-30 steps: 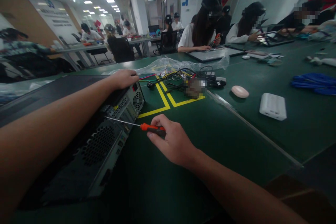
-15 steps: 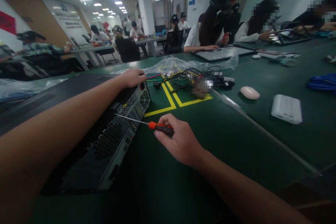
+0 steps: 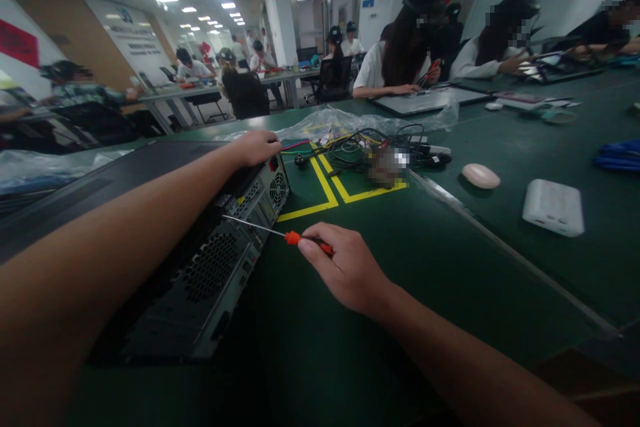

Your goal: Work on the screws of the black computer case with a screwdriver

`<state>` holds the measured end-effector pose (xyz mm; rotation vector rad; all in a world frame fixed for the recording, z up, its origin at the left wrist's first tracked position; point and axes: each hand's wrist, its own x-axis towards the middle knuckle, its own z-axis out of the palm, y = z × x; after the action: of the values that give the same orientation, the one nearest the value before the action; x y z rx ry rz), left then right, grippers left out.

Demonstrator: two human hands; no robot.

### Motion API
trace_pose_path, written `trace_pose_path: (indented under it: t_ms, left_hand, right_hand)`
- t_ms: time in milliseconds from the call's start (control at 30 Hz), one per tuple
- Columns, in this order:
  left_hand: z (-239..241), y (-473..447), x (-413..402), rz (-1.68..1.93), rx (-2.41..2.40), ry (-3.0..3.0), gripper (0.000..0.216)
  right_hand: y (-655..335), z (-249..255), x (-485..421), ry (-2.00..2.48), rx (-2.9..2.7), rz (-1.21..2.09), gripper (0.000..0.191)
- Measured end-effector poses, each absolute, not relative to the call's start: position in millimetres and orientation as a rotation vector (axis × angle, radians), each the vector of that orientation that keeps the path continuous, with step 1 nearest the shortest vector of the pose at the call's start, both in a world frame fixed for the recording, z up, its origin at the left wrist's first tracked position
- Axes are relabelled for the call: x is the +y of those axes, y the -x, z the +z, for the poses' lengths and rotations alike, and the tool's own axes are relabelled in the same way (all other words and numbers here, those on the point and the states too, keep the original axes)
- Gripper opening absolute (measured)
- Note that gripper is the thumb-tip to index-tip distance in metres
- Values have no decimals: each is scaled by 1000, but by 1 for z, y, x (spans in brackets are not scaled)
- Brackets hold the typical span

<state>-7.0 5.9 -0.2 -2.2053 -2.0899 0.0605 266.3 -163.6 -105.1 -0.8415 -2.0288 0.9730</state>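
A black desktop computer case (image 3: 200,280) lies on its side on the green table, rear panel facing right. My left hand (image 3: 259,147) rests closed over the case's far top corner, gripping it. My right hand (image 3: 350,270) is closed on an orange-and-black screwdriver (image 3: 300,238). Its thin metal shaft points left, and the tip touches the case's rear panel near the fan grille (image 3: 277,189).
A tangle of cables (image 3: 360,147) and a clear plastic bag (image 3: 340,123) lie beyond yellow floor-tape lines (image 3: 320,187). A pink oval object (image 3: 480,175) and a white box (image 3: 553,207) sit to the right. Other people work at laptops along the far edge.
My head view has shifted slightly left. My right hand has rolled the screwdriver handle, so less of the black grip shows. The left hand stays on the case.
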Motion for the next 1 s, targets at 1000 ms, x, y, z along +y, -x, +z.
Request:
trace_pose_path:
  t_ms: [1000]
  left_hand:
    - [-1,10,7,65,-2087,2228,73]
  right_hand:
    - [-268,-107,-164,920,-2071,968,15]
